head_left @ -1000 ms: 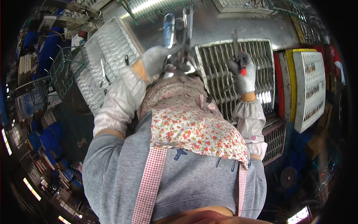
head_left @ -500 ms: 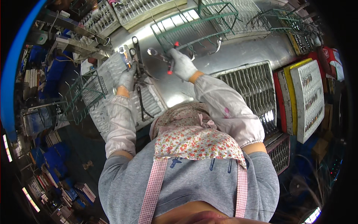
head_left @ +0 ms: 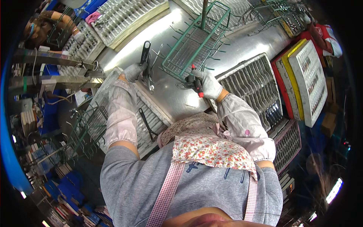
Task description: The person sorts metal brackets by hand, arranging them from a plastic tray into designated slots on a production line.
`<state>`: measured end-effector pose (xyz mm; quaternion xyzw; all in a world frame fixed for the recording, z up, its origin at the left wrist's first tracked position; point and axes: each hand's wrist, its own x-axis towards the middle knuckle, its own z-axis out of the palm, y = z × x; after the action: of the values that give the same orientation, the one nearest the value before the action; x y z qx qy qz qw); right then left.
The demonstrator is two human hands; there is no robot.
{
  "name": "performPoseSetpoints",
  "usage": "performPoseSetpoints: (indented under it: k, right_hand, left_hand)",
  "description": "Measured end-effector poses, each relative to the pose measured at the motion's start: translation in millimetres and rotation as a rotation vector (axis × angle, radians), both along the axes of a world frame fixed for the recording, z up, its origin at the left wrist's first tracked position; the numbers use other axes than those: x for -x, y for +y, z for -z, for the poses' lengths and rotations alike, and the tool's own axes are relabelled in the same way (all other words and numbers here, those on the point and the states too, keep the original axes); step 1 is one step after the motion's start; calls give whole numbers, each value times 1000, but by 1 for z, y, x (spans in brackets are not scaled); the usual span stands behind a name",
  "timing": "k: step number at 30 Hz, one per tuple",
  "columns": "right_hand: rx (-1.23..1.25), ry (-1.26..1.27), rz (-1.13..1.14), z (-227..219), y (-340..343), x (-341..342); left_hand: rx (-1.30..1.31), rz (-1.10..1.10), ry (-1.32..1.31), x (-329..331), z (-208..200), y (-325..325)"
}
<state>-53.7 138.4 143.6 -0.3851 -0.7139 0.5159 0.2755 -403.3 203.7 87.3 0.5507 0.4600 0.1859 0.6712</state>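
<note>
My left hand (head_left: 134, 72), in a pale glove, is closed around long black-handled utensils (head_left: 145, 55). One handle has a hole at its end, and shiny metal parts hang below the fingers. My right hand (head_left: 210, 85), also gloved, is closed on a short black tool with red ends (head_left: 197, 84). A black looped piece (head_left: 184, 86) sticks out to its left; I cannot tell whether it belongs to the tool. Just beyond the right hand stands a green wire rack (head_left: 193, 47) with prongs along its sides. Another black utensil (head_left: 145, 121) lies on the white ridged tray (head_left: 138, 130) below my left forearm.
The metal tabletop (head_left: 159, 96) runs between my hands. On the right is a ridged tray (head_left: 251, 85) with metal pieces, beside upright yellow, red and white trays (head_left: 308, 81). A second green rack (head_left: 94, 123) is at left. Other people work at far left and far right.
My right hand has moved right and nearer with the red-ended tool. My left hand has shifted slightly, its utensils now tilted differently. The whole view has turned, with the green rack appearing at another angle.
</note>
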Motion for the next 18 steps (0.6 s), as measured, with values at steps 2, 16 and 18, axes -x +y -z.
performPoseSetpoints:
  k: [2,16,18]
  right_hand:
    - [-21,14,29,-4,0,0]
    - [79,106,72,-13,-13,-23]
    - [-14,7,67,-11,-12,-25]
  left_hand:
    - [25,-16,-218,7,28,-5]
    - [144,-104,459,-80,-13,72]
    - [-64,28,336,-95,-15,91]
